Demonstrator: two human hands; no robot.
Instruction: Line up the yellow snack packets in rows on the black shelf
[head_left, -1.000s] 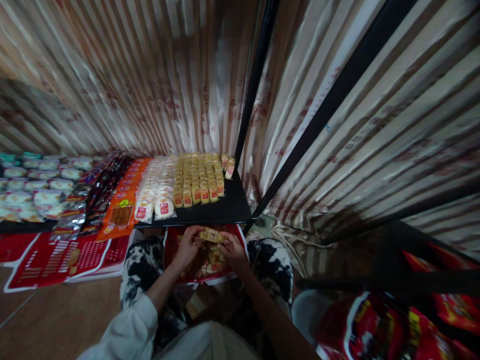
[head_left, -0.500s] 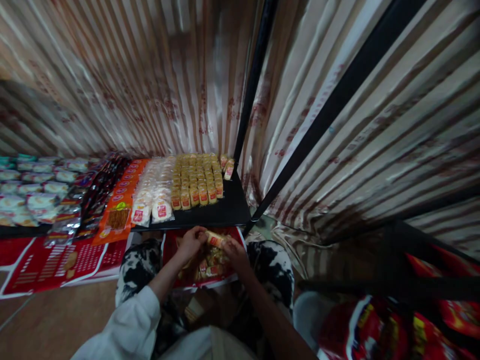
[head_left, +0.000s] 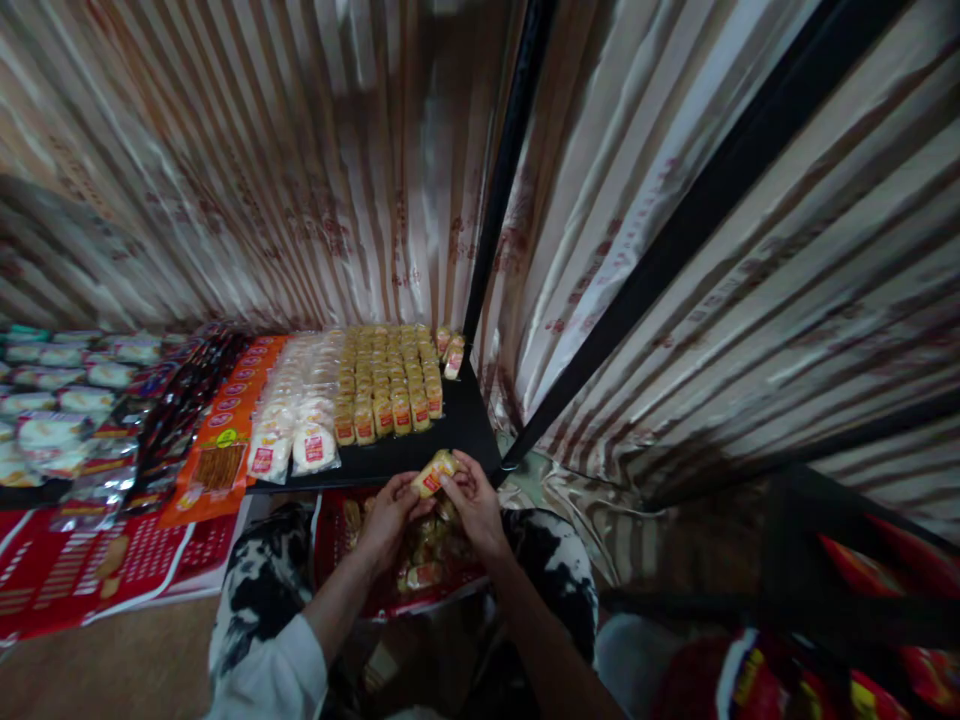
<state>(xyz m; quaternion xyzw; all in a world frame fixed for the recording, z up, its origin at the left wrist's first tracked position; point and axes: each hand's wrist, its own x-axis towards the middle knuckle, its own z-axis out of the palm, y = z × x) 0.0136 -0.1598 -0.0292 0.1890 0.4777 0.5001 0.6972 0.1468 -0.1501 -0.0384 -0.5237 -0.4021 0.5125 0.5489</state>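
Note:
Between my two hands is a small wrapped snack (head_left: pixel 433 474), yellowish with a red label, tilted up to the right. My left hand (head_left: pixel 390 512) pinches its lower left end. The fingers of my right hand (head_left: pixel 474 500) close on its upper right end. Below them, across my lap, lies an open red bag (head_left: pixel 327 545) with several more wrapped snacks (head_left: pixel 424 575) in it. Just beyond my hands, rows of the same yellow snacks (head_left: pixel 390 385) stand packed together on a black shelf (head_left: pixel 469 425).
Left of the yellow rows lie white round wrapped crackers (head_left: pixel 313 447), an orange packet (head_left: pixel 221 440), dark packets (head_left: pixel 176 410) and white packets (head_left: pixel 56 440). Two loose snacks (head_left: pixel 453 357) sit by a black post (head_left: pixel 501 200). A striped curtain (head_left: pixel 300 160) hangs behind. Red bags (head_left: pixel 810 675) stand at lower right.
Both hands have lifted the wrapped snack slightly and turned it, so its right end now points upward. The view has shifted a little, with the shelf lower in the picture.

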